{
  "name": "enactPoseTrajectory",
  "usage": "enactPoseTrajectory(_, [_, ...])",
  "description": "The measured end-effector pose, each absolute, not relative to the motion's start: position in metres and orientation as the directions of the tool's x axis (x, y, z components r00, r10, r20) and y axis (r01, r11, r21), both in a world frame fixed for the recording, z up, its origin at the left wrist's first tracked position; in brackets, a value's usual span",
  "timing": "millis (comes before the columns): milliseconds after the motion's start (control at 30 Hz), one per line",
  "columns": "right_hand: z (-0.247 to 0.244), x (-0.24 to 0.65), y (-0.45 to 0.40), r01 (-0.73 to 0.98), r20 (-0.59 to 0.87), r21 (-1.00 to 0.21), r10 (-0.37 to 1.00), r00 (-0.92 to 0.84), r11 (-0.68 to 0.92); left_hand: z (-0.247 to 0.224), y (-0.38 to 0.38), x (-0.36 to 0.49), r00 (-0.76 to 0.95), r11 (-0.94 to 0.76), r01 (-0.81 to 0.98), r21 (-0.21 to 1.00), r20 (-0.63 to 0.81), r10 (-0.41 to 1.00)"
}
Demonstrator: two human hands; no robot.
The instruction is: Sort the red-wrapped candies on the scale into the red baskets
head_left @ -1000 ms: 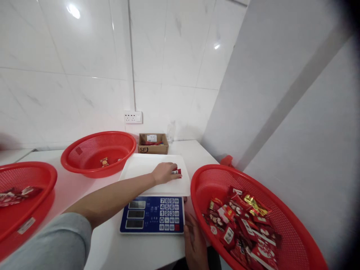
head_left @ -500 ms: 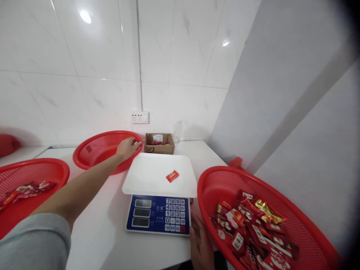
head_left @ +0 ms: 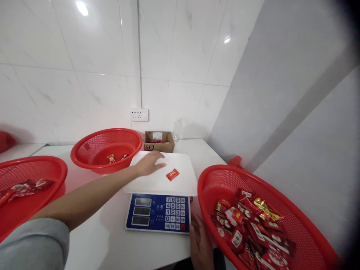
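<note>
My left hand [head_left: 151, 163] hovers over the white weighing tray [head_left: 182, 185] of a digital scale [head_left: 158, 213], thumb and fingers apart with nothing seen between them. Just right of its fingertips lies a small red wrapped candy [head_left: 172, 174] on the tray. My right hand [head_left: 201, 243] is low, between the scale's right edge and a red basket [head_left: 216, 170] full of candies. Its fingers look loosely extended with no object visible in them; the basket rim partly hides it.
Wrapped candies [head_left: 254, 228] fill the right basket. A red basket [head_left: 107, 133] at the back left holds a few small pieces; another basket [head_left: 63, 172] at far left holds red packets. A small cardboard box [head_left: 159, 147] and a clear bottle [head_left: 177, 129] stand by the wall.
My left hand has left the back-left basket and moved right, over the scale tray. Small pieces in that basket now show. My right hand stays beside the scale.
</note>
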State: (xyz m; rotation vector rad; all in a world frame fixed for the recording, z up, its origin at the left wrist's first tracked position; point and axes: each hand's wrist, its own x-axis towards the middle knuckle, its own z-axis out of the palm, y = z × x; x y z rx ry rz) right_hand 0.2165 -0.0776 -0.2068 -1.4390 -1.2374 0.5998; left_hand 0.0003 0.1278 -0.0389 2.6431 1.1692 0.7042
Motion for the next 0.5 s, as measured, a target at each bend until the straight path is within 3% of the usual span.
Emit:
enactPoseTrajectory(133, [-0.211, 0.217, -0.077, 0.361, 0.292, -0.918, 0.894, 0.339, 0.163, -0.052, 0.098, 0.044, 0.781, -0.806, 0.541, 0.24, 0.212, 0.587])
enactPoseTrajectory(300, [-0.211, 0.217, -0.077, 0.364, 0.29, -0.917, 0.9, 0.327, 0.163, -0.057, 0.093, 0.056, 0.796, -0.822, 0.544, 0.169, 0.204, 0.569])
enactPoseTrajectory(500, [-0.211, 0.217, -0.077, 0.352, 0.294, -0.921, 0.893, 0.34, 0.169, -0.04, 0.105, 0.015, 0.66, -0.766, 0.592, 0.25, 0.396, 0.638])
